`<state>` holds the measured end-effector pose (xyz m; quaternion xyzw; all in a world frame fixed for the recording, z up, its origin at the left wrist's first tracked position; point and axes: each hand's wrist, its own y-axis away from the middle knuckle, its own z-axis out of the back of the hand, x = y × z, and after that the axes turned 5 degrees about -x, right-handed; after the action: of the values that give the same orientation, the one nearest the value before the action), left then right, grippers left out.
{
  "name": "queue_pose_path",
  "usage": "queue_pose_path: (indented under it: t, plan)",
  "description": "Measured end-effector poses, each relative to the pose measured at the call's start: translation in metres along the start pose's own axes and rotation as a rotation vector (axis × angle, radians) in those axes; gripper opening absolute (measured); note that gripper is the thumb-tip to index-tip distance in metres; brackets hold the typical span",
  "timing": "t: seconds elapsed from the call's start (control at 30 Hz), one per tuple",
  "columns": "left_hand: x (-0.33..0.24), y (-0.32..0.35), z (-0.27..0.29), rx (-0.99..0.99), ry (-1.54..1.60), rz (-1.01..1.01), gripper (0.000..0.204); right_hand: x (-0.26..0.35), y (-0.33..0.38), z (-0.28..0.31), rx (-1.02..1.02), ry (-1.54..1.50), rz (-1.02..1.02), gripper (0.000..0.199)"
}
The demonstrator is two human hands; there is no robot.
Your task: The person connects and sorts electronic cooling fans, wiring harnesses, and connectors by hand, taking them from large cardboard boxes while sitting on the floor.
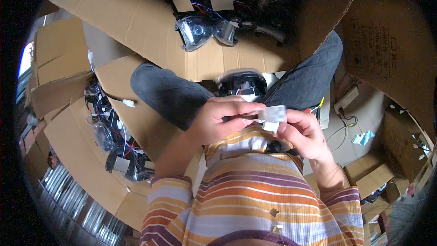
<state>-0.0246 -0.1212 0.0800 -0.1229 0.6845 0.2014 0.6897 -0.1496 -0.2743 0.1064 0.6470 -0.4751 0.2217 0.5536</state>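
My left hand (222,117) pinches the left end of a translucent white plastic wire connector (273,113) between thumb and fingers. My right hand (301,131) closes on the connector's right side, its thumb by a smaller white block (271,126) just below. Whether the two white pieces are joined I cannot tell. Both hands are over my lap. Just beyond them, between my legs, lies a round black lamp unit (242,82), partly smeared, with a red and a blue wire at its near side.
Clear-lensed lamp units (195,32) lie on a cardboard sheet (218,61) ahead. More wired lamps (105,134) fill an open carton on the left, with a loose white plug (129,103) over its flap. At right are a power strip (348,98) and a blue-white packet (363,137).
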Motion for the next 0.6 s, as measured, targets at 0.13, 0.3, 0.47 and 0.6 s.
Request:
queue_pose_path:
  t: [0.13,0.3,0.47,0.6]
  plan:
    - [0.008,0.006,-0.007,-0.049,0.036,-0.057,0.034,0.004,0.007,-0.003,-0.059,-0.012,0.019,0.011]
    - [0.004,0.006,-0.012,-0.188,-0.238,-0.223,0.037,0.003,0.014,-0.007,-0.103,-0.011,0.062,0.010]
    - [0.002,0.007,-0.017,-0.283,-0.390,-0.327,0.034,-0.001,0.012,-0.011,-0.100,-0.001,0.076,0.008]
    - [0.002,0.006,-0.015,-0.390,-0.621,-0.496,0.029,0.000,0.012,-0.018,-0.213,-0.031,0.004,0.012]
